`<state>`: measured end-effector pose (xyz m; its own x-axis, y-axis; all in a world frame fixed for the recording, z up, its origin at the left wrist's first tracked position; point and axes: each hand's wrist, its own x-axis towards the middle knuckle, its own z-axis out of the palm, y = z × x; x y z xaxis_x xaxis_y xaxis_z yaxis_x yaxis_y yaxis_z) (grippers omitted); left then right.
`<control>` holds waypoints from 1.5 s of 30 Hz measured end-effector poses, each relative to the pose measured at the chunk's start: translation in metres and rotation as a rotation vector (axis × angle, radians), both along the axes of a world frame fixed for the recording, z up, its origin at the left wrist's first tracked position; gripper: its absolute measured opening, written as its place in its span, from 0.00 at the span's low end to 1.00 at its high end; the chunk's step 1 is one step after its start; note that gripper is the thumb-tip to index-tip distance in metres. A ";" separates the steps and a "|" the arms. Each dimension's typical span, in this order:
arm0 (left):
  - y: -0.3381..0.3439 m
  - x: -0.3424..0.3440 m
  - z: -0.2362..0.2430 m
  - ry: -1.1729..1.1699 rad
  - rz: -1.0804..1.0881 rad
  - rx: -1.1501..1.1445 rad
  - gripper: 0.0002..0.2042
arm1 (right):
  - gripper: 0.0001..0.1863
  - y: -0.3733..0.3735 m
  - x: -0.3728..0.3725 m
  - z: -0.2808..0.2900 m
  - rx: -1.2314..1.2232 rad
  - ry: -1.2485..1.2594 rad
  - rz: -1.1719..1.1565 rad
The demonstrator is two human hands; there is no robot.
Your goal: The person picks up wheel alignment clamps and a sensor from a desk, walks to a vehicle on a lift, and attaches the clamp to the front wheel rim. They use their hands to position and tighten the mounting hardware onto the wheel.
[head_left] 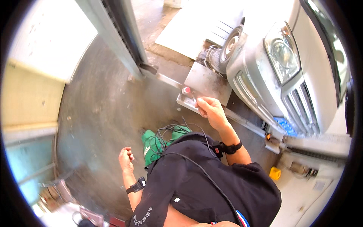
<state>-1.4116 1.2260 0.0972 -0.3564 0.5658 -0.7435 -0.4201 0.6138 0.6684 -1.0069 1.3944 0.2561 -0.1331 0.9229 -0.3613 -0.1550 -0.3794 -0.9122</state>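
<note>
Near twelve o'clock from centre, a small red-topped item (pixel 185 90) shows just beyond the fingertips of the right hand (pixel 212 112), over a pale metal plate (pixel 206 81); whether those pinched fingers grip it cannot be told. Toward eight o'clock, the left hand (pixel 126 159) hangs with fingers loosely curled, its hold likewise unclear. Writing shows in several spots: pale lettering (pixel 143 216) curves across the black shirt (pixel 189 178) between six and seven o'clock, small white print marks the green trousers (pixel 150 148) near half past seven, and a blue plate (pixel 285 126) with blurred pale characters sits just past three, low on the silver vehicle (pixel 249 81).
</note>
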 end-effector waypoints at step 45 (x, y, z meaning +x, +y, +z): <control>0.034 -0.129 0.018 0.214 -2.184 0.414 0.09 | 0.13 -0.542 -0.525 -0.033 -0.043 0.108 -2.074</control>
